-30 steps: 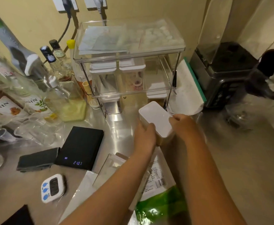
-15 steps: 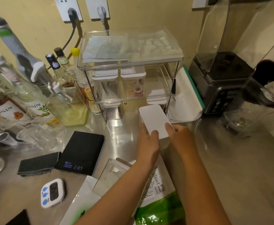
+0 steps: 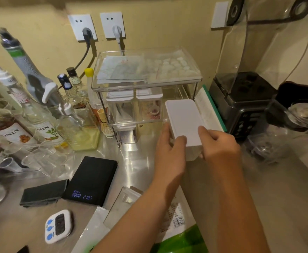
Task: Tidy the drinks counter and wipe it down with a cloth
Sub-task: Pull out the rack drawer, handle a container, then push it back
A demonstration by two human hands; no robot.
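A clear rectangular plastic container with a flat white lid [image 3: 184, 121] is clamped between both hands, the left hand [image 3: 169, 143] on its left side and the right hand [image 3: 217, 145] on its near right corner. Beyond the grip, the container's far end is held at the open lower tier of a clear acrylic two-tier rack [image 3: 146, 84]. Left of the grip, a black digital scale [image 3: 93, 179] rests on the shiny steel bench [image 3: 136, 161].

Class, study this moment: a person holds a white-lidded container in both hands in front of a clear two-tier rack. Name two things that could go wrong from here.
1. The white-lidded container, held by the left hand and right hand, sits at the clear rack by its right post; it could knock that post, jolting the rack.
2. Packets lie beneath the forearms; a pull back might sweep them along the counter.
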